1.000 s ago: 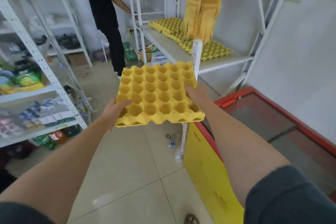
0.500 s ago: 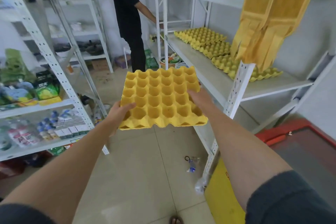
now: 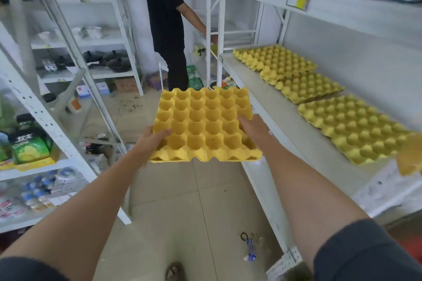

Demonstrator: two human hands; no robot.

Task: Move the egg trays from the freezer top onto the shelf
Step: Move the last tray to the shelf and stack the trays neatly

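I hold a yellow egg tray [image 3: 205, 125] level in front of me, over the aisle floor. My left hand [image 3: 151, 140] grips its left edge and my right hand [image 3: 252, 128] grips its right edge. To the right, the white shelf [image 3: 280, 121] carries several yellow egg trays in a row along its back: a far tray [image 3: 271, 58], a middle tray [image 3: 308, 85] and a near tray [image 3: 356, 128]. The held tray sits just left of the shelf's front edge. The freezer is almost out of view at the bottom right.
A person in black [image 3: 169, 27] stands at the far end of the aisle, reaching into the shelving. White racks with goods [image 3: 32, 143] line the left side. An upper shelf [image 3: 331, 4] overhangs the trays. Small litter [image 3: 250, 246] lies on the tiled floor.
I have moved along the aisle away from the freezer, which has slid out of view. The shelf with trays now lies close on my right. Both hands keep hold of the tray.
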